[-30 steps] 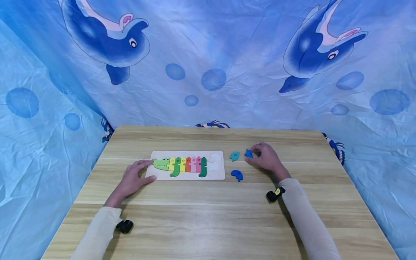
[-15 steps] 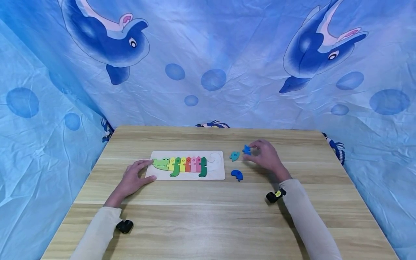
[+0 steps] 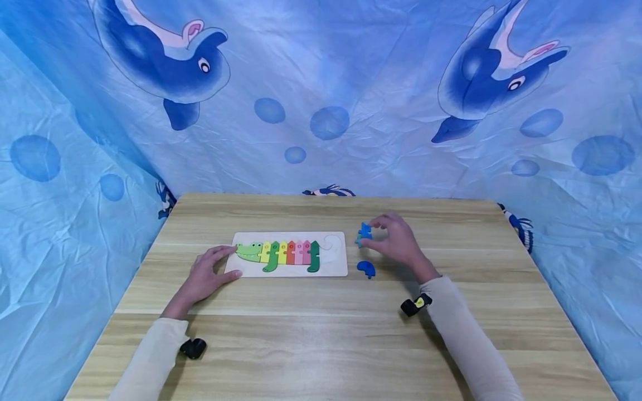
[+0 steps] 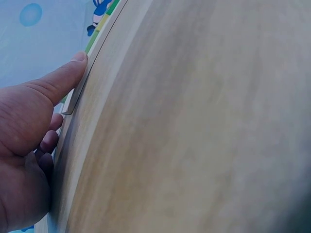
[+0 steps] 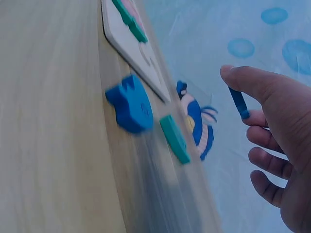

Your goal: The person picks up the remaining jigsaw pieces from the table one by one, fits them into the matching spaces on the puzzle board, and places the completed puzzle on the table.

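Observation:
My right hand (image 3: 396,240) pinches a blue puzzle piece (image 3: 366,228) between thumb and forefinger, clear of the table in the right wrist view. Its other fingers are loosely bent. Beneath it in the head view, mostly covered, lies a teal puzzle piece (image 5: 175,138). A darker blue curved puzzle piece (image 3: 366,269) rests nearer the front. The pale puzzle board (image 3: 333,264) bears a crocodile of coloured pieces (image 3: 283,253), with a curled tail outline bare at its right end. My left hand (image 3: 204,274) touches the board's left end, thumb straight at the front corner, fingers spread toward the crocodile's snout.
The board and pieces lie on a wood-grain table (image 3: 311,340). Behind and beside it hangs a blue cloth (image 3: 391,161) printed with dolphins. Black wrist cameras (image 3: 193,348) sit at both sleeve cuffs.
My right hand has lifted the blue puzzle piece and carried it left, over the teal piece. The left hand and the board have stayed about where they were.

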Demonstrator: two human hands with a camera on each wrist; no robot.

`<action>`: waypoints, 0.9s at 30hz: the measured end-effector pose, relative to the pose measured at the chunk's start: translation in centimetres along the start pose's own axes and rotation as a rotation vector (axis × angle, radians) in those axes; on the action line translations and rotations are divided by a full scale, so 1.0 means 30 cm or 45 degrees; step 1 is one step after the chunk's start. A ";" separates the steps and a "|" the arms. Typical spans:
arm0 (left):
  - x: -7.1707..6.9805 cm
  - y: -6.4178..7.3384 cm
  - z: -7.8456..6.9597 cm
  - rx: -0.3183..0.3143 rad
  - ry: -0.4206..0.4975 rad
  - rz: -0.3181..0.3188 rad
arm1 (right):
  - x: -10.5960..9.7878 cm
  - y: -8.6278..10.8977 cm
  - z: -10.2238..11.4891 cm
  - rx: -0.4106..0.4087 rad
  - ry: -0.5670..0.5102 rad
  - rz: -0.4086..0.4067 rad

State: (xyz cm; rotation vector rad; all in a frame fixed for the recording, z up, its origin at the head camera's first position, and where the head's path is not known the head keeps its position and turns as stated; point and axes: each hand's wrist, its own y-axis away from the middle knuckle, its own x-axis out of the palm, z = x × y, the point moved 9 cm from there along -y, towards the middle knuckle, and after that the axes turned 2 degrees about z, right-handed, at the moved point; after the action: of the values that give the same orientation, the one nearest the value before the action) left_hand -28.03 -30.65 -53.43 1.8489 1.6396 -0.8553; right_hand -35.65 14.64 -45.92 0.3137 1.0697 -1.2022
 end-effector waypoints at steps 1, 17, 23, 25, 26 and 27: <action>0.001 0.000 -0.002 0.006 -0.003 0.000 | 0.005 -0.002 0.011 -0.007 -0.008 -0.003; 0.000 0.002 -0.007 0.009 0.003 -0.008 | 0.120 -0.009 0.146 -0.028 0.023 0.058; -0.003 0.002 -0.010 0.017 0.002 -0.013 | 0.161 -0.007 0.171 -0.066 0.018 0.080; -0.004 0.003 -0.010 0.017 0.005 -0.018 | 0.176 -0.007 0.178 -0.073 0.032 0.087; -0.005 0.004 -0.011 0.018 0.005 -0.016 | 0.182 -0.007 0.181 -0.074 0.037 0.087; -0.005 0.005 -0.011 0.017 0.005 -0.016 | 0.187 -0.007 0.183 -0.071 0.046 0.088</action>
State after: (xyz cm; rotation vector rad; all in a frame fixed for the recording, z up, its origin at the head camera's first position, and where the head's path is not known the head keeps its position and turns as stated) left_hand -27.87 -30.54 -53.10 1.8522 1.6534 -0.8712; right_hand -33.25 7.33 -47.57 0.3276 1.1130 -1.1066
